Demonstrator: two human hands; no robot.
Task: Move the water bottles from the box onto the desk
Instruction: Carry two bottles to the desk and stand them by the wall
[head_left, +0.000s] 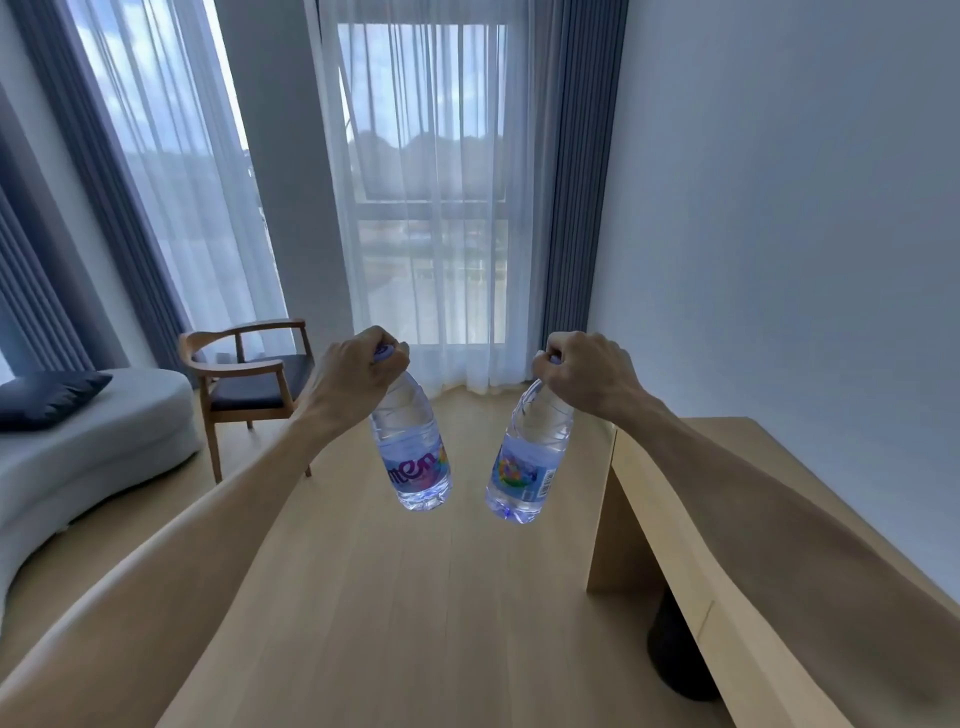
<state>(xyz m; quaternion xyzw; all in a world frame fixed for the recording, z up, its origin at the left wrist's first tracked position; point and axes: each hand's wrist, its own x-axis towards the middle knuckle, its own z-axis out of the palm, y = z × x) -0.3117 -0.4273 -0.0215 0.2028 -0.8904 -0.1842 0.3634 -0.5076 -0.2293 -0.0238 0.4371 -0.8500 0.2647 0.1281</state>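
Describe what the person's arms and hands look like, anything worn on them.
Both forearms are bare up to the frame edge, with no sleeves in view. The left hand and right hand wear no gloves, and no rings, watch or wristband show. No markings are visible.

clear plastic, pale wood.
bottles (413, 452) were glossy clear plastic; desk (727, 467) and floor (415, 597) looked smooth matt wood.

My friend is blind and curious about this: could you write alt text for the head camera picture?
A person's left hand and right hand each grip a water bottle by its cap end, left bottle and right bottle hanging above a wooden floor. A pale wooden desk stands at right; a chair, sofa and curtained windows lie beyond.
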